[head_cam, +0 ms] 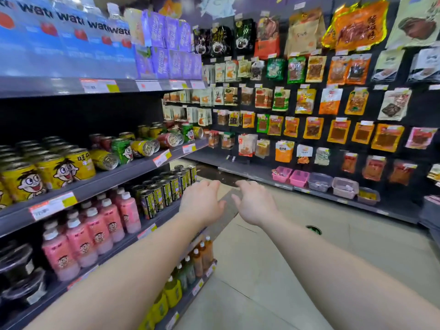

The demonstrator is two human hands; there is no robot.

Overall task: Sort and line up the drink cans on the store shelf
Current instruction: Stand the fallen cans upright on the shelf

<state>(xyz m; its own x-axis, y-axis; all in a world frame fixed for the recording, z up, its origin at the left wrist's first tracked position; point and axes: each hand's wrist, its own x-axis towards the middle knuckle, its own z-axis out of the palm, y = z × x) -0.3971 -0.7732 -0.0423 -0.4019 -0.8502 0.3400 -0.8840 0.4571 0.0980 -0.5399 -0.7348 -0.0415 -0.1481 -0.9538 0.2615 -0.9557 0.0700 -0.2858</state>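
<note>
It was a shop aisle: tiered shelves [133, 171] with price tags [53, 205] held drink cans [64, 169] at nine o'clock, while hanging snack packets [312, 103] covered the wall toward two o'clock.

blue cartons [59, 41] on the top shelf: lettering "wati" repeated across their upper fronts, the last one cut off as "wate"; smaller print beneath too blurred to read. yellow cans [71, 167] on the middle shelf: chinese characters beside a cartoon face, too blurred to make out; large orange snack packet [357, 26] at upper right: a column of chinese characters, not legible. shelf-edge price tags [53, 204]: orange, white and yellow, print unreadable.
</note>
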